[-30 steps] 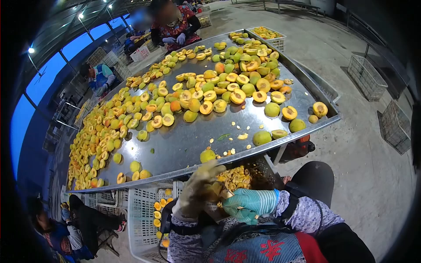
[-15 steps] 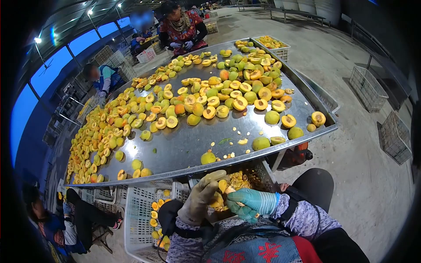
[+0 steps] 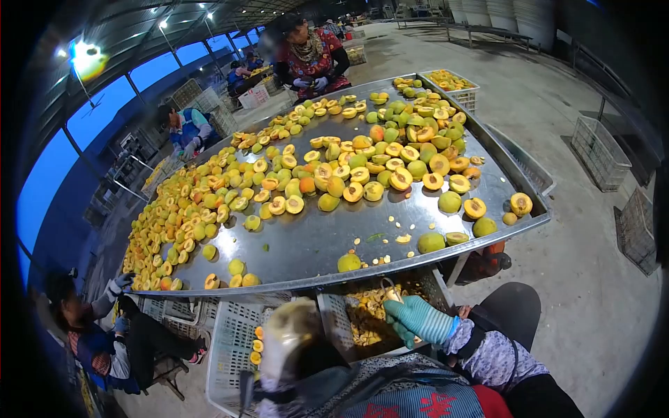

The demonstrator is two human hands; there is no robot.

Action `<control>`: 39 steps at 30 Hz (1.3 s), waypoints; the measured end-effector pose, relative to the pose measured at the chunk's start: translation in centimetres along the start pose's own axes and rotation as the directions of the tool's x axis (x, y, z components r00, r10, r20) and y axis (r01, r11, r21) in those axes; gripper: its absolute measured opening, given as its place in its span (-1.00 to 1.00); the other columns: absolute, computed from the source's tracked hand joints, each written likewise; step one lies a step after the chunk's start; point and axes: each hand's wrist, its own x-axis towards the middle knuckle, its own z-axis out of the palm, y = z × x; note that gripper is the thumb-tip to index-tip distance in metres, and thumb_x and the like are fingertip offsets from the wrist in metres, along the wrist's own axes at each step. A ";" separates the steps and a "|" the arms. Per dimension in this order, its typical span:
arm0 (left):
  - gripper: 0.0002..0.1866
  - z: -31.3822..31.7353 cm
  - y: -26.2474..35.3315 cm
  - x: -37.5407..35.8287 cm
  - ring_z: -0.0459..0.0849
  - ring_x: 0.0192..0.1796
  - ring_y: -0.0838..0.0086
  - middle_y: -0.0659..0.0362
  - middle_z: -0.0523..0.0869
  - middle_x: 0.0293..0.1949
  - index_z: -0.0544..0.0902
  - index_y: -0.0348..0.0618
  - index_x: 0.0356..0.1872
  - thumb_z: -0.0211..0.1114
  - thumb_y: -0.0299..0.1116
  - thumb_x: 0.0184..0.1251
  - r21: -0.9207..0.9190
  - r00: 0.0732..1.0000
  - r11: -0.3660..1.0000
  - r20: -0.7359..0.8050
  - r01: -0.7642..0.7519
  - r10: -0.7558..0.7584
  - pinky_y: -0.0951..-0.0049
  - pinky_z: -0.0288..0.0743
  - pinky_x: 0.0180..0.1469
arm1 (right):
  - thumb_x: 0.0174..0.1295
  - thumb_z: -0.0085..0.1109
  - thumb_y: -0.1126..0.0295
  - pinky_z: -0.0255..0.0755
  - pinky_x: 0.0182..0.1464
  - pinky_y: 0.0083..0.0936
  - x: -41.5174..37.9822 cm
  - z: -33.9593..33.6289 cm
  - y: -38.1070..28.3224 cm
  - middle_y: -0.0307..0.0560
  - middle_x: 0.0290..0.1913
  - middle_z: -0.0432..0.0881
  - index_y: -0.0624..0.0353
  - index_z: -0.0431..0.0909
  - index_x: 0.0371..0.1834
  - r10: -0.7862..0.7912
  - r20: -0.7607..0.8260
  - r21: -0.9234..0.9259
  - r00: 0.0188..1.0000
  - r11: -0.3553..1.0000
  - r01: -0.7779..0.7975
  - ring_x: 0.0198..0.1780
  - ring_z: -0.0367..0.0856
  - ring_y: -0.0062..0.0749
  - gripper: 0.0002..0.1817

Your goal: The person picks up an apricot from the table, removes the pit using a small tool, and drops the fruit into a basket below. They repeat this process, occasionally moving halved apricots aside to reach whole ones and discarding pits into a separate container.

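My left hand point(image 3: 284, 340), in a tan glove and blurred, hovers over a white crate point(image 3: 226, 348) that has a few yellow fruit halves at its inner edge; whether it holds anything is unclear. My right hand point(image 3: 418, 319), in a teal knit glove, grips a small metal tool point(image 3: 389, 288) above a dark crate of pits and scraps point(image 3: 362, 313) tucked under the table's near edge. In front lies a large steel table point(image 3: 313, 240) covered with whole green-yellow fruits and cut halves point(image 3: 348, 171). The closest whole fruit point(image 3: 348, 262) sits at the rim.
A person in a red patterned top point(image 3: 311, 59) works at the far end, another in blue point(image 3: 187, 129) at the left side, and one sits at the lower left point(image 3: 87, 331). A crate of fruit point(image 3: 451, 82) stands at the far corner. Empty wire crates point(image 3: 599, 143) stand on the concrete floor at the right.
My left hand has swung down and left from beside the right hand to over the white crate. The right hand stays over the scrap crate, its tool now showing. The view has tilted up a little.
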 end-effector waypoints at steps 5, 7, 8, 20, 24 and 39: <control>-0.68 -9.6 1.2 0.0 0.51 -0.48 0.66 0.23 0.69 -0.42 0.70 -0.35 -0.10 0.37 -0.23 0.40 0.711 0.950 0.633 -0.269 0.306 -0.158 0.57 0.41 -0.41 | 0.44 0.08 0.04 0.43 -0.71 -0.47 0.4 -0.1 -1.4 -0.15 -0.61 0.51 0.28 0.54 -0.07 -0.163 -0.050 -0.374 0.985 0.918 0.133 -0.73 0.48 -0.44 -0.56; -0.65 -10.4 0.1 2.7 0.69 -0.25 0.50 0.10 0.79 -0.28 0.71 -0.38 -0.15 0.40 -0.20 0.36 0.661 0.942 0.750 -0.257 0.008 0.217 0.42 0.56 -0.19 | 0.42 0.11 0.06 0.47 -0.65 -0.45 0.4 0.5 -2.9 -0.10 -0.60 0.53 0.29 0.55 0.00 -0.176 -0.028 -0.412 0.984 0.899 0.149 -0.72 0.51 -0.39 -0.56; -0.61 -7.1 3.2 4.2 0.71 -0.17 0.45 0.04 0.79 -0.16 0.69 -0.38 -0.05 0.39 -0.19 0.37 0.460 0.963 0.883 -0.185 -0.093 0.198 0.37 0.56 -0.13 | 0.41 0.12 0.06 0.47 -0.63 -0.44 0.8 0.7 -3.4 -0.10 -0.60 0.53 0.29 0.55 -0.01 -0.217 -0.003 -0.459 0.976 0.867 0.191 -0.71 0.51 -0.39 -0.56; -0.18 11.5 -4.0 31.2 0.55 0.29 -0.03 -0.28 0.56 0.23 0.42 -0.26 0.37 0.43 0.04 0.18 0.794 0.939 0.542 0.099 -0.274 0.330 0.18 0.43 0.31 | 0.47 0.09 0.13 0.46 -0.59 -0.59 1.6 -0.5 -5.3 -0.26 -0.56 0.50 0.19 0.42 0.26 -0.189 -0.030 -0.483 0.981 0.863 0.152 -0.65 0.48 -0.55 -0.55; -0.32 9.9 -3.1 28.6 0.67 0.13 0.02 -0.20 0.70 0.02 0.53 -0.32 0.23 0.47 -0.10 0.16 0.670 0.909 0.623 0.213 -0.403 0.359 0.25 0.51 0.21 | 0.37 0.18 0.14 0.50 -0.04 -0.19 2.4 -0.3 -5.2 0.23 -0.18 0.66 0.26 0.54 0.09 -0.515 -0.022 -0.587 0.857 0.701 0.406 -0.11 0.66 0.06 -0.58; -0.43 11.1 0.7 10.2 0.70 0.07 0.23 -0.14 0.62 0.11 0.29 -0.45 0.25 0.34 -0.68 0.27 -0.054 0.863 0.888 0.212 -0.457 0.458 0.32 0.69 0.12 | 0.38 0.14 0.01 0.54 -0.43 -0.09 5.3 2.0 -4.4 0.12 -0.53 0.65 0.15 0.53 -0.10 -0.828 -0.039 -0.955 0.560 0.196 0.224 -0.47 0.68 0.08 -0.61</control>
